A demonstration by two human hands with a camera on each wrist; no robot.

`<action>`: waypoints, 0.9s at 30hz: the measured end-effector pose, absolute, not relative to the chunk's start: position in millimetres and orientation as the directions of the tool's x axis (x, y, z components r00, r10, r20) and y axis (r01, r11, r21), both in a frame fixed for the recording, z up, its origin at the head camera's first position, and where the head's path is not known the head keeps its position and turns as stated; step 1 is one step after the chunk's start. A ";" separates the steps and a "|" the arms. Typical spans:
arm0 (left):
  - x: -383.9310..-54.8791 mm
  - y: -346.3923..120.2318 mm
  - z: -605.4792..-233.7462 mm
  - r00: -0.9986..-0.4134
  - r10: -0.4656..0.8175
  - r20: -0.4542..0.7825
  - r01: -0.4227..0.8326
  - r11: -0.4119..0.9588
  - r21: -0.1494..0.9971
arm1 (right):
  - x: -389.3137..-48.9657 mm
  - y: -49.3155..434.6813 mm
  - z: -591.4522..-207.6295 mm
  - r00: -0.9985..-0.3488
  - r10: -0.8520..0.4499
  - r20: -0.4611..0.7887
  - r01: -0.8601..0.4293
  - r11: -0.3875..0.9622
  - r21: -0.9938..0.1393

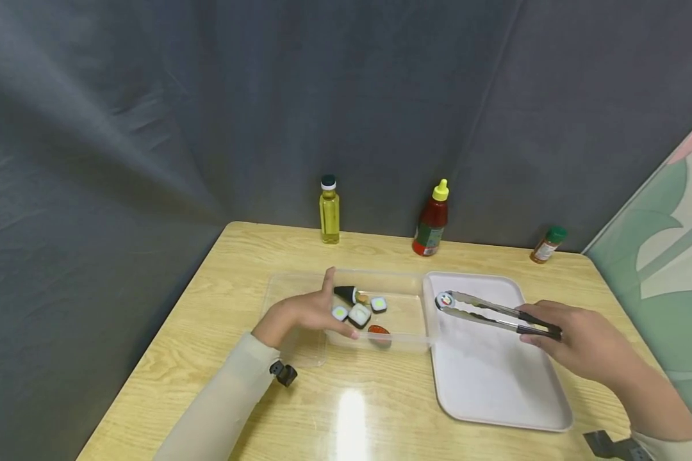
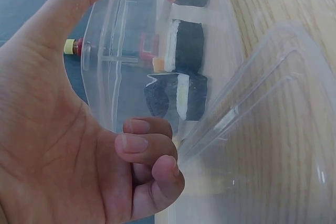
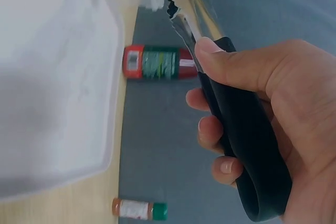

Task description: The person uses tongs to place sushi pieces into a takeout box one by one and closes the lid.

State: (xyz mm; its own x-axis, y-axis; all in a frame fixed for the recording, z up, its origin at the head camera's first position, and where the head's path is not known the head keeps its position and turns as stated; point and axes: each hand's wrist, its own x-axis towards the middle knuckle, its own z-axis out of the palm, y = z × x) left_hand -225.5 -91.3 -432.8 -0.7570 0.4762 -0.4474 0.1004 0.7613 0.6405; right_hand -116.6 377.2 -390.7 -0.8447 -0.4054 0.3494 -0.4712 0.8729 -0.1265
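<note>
At the left end of a clear plastic container, my left hand grips it, thumb reaching along the near wall; in the left wrist view the other fingers curl at the container's end. Inside sit several sushi pieces: a cone-shaped hand roll, white-topped rolls wrapped in black, and a red roe-topped piece. My right hand holds black-handled metal tongs. Between the tong tips is a round sushi roll, over the tray's left edge beside the container's right wall.
A white tray lies right of the container. A clear lid is at the container's left. Along the table's back edge stand an oil bottle, a red sauce bottle and a green-capped spice jar, before a grey curtain.
</note>
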 end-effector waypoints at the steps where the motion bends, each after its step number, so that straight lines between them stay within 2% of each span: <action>1: -225.4 -91.7 -433.5 -0.757 0.477 -0.447 0.100 0.761 0.641 | -117.2 373.1 -389.0 -0.842 -0.413 0.348 -0.477 0.870 -0.122; 6: -225.5 -92.9 -434.1 -0.755 0.481 -0.446 0.107 0.761 0.640 | -122.7 349.6 -382.8 -0.822 -0.457 0.338 -0.520 0.846 -0.120; 14: -226.1 -91.6 -436.0 -0.756 0.489 -0.436 0.114 0.754 0.647 | -134.5 320.8 -375.3 -0.835 -0.497 0.237 -0.528 0.845 -0.090; 27: -225.8 -92.1 -436.6 -0.761 0.484 -0.432 0.112 0.754 0.647 | -133.9 323.4 -384.1 -0.864 -0.468 0.189 -0.494 0.859 -0.134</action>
